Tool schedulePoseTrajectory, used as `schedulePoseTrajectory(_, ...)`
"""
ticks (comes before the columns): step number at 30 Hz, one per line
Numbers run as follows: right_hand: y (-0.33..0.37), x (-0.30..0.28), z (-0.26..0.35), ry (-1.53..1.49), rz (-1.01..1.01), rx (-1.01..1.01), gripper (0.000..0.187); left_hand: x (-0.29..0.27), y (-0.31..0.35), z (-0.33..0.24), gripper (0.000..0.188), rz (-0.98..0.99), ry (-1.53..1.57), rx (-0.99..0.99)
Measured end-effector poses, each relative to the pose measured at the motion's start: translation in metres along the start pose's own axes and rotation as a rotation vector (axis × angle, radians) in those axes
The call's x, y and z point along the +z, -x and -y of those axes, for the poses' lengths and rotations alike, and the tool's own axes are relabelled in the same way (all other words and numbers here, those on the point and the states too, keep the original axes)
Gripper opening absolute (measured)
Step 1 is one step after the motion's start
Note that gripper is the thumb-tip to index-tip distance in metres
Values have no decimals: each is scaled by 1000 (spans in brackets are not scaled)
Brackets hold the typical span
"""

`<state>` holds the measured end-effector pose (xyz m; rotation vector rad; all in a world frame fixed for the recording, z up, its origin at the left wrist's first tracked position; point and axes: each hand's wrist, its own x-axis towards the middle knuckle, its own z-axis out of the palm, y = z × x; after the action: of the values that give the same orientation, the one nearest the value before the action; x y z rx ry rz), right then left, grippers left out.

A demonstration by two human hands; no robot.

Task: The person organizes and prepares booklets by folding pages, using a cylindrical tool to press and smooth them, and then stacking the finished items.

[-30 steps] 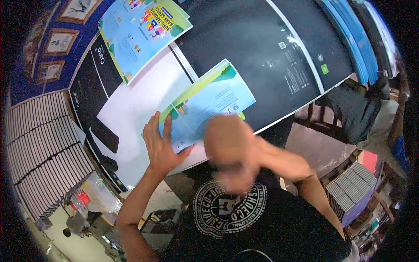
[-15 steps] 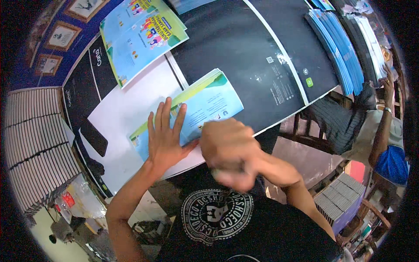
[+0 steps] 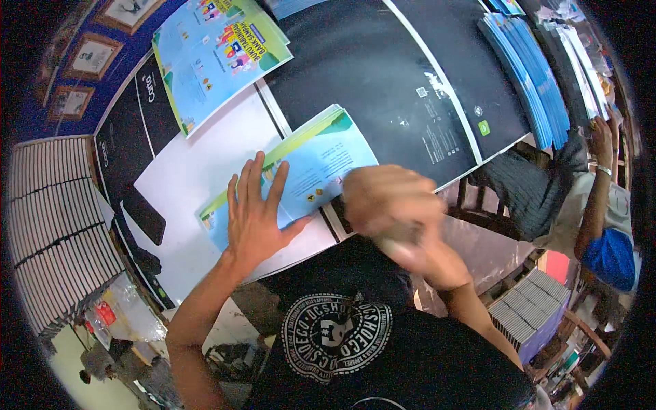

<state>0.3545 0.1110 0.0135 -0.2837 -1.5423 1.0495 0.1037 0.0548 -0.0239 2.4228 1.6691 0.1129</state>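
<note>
My left hand lies flat, fingers spread, on a folded blue-and-green printed booklet, pressing its left part. The long booklet lies slantwise and has several layered edges along its far side. My right hand is closed in a fist at the booklet's near right end, smeared by motion. Something dark shows at its underside, but what it grips cannot be made out. Beneath the booklet is a large white sheet. Beyond it lie larger, unfolded printed sheets in the same colours.
Black boards cover the table. A dark phone-like slab lies at left. Bundled stacks stand at far left, blue stacks at back right. Another person's arm reaches in at right; a bound stack stands below.
My right hand has moved right along the booklet's near edge, uncovering more of its print. My left hand stays spread on the booklet. The other person's hand has shifted slightly.
</note>
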Motion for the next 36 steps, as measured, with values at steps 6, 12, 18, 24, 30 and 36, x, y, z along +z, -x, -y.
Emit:
schedulePoseTrajectory(6, 12, 8, 13, 66, -386, -278, 44, -8, -21, 7, 106, -13, 28, 126)
schedulePoseTrajectory(12, 18, -22, -35, 171, -104, 169, 48, -14, -34, 14, 101, -35, 25, 143)
schedulePoseTrajectory(18, 3, -28, 21, 17, -153, -55, 38, -16, -26, 11, 101, -36, 30, 148)
schedulePoseTrajectory(24, 18, -23, -6, 256, -35, -70, 29, -12, -26, 11, 102, -66, 78, 166)
schedulePoseTrajectory(30, 15, -16, -32, 279, -136, 99, 22, -17, -34, 12, 97, -99, -43, 148)
schedulePoseTrajectory(36, 4, -1, 21, 102, -127, -63, 27, -13, -26, 14, 96, -99, 29, 137)
